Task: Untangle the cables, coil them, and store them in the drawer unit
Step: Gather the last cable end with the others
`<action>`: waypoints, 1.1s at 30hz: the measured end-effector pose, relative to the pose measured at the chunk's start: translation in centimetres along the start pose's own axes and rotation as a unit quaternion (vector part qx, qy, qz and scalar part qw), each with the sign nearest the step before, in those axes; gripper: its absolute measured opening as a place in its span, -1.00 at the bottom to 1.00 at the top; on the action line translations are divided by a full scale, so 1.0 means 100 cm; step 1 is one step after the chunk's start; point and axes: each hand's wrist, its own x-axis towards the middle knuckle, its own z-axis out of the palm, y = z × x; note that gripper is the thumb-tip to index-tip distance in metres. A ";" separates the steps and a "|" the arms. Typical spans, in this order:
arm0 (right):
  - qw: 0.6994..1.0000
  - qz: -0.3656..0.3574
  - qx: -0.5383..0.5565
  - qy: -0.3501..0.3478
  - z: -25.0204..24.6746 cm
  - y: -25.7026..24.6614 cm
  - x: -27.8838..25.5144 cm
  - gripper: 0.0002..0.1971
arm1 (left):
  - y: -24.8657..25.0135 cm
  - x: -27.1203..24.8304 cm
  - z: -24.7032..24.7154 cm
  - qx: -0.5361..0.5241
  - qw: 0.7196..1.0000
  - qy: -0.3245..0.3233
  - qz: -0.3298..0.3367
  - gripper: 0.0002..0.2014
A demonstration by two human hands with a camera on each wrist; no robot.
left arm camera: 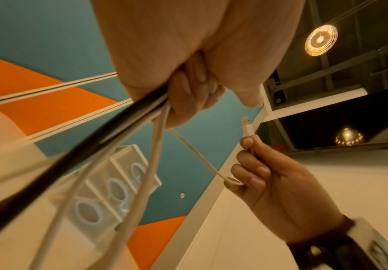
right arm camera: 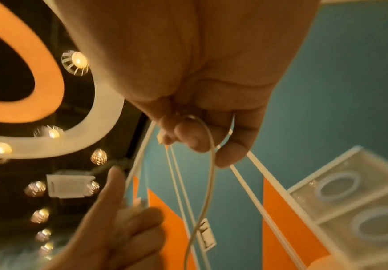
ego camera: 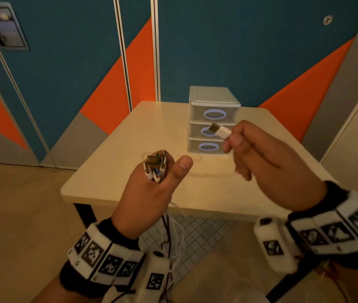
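Observation:
My left hand [ego camera: 151, 184] is raised above the table's near edge and grips a bundle of cable plugs [ego camera: 155, 166], their ends sticking up out of the fist. White and black cables [ego camera: 170, 232] hang from it below the table edge; in the left wrist view the cables [left arm camera: 110, 138] run down out of the fist. My right hand [ego camera: 252, 154] pinches a white USB plug [ego camera: 219, 130] between thumb and forefinger, in front of the drawer unit [ego camera: 214, 119]. Its thin white cable [left arm camera: 197, 153] loops across to the left hand. The three-drawer unit stands shut.
The small beige table [ego camera: 130, 149] stands against a blue and orange wall [ego camera: 86, 73]. The drawer unit sits at its back right. Tiled floor [ego camera: 16, 215] lies to the left and below the table.

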 end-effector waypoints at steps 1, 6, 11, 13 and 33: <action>1.000 -0.004 0.030 -0.004 0.008 -0.009 -0.006 -0.76 | 0.006 0.002 0.000 -0.002 1.000 -0.004 0.019 -0.28; 0.998 -0.036 0.035 -0.023 0.043 -0.027 -0.023 -0.83 | 0.028 0.000 0.014 -0.106 0.991 -0.054 0.065 -0.56; 0.995 0.011 0.099 -0.017 0.056 -0.024 -0.030 -0.70 | 0.029 -0.006 0.011 -0.129 0.990 -0.054 0.031 -0.68; 0.994 0.005 0.107 -0.009 0.060 -0.023 -0.031 -0.74 | 0.025 -0.006 0.011 -0.103 0.994 -0.026 0.032 -0.65; 0.953 0.163 0.155 -0.204 0.113 0.062 -0.100 -0.57 | 0.002 0.009 -0.041 -0.234 0.946 0.218 -0.056 -0.60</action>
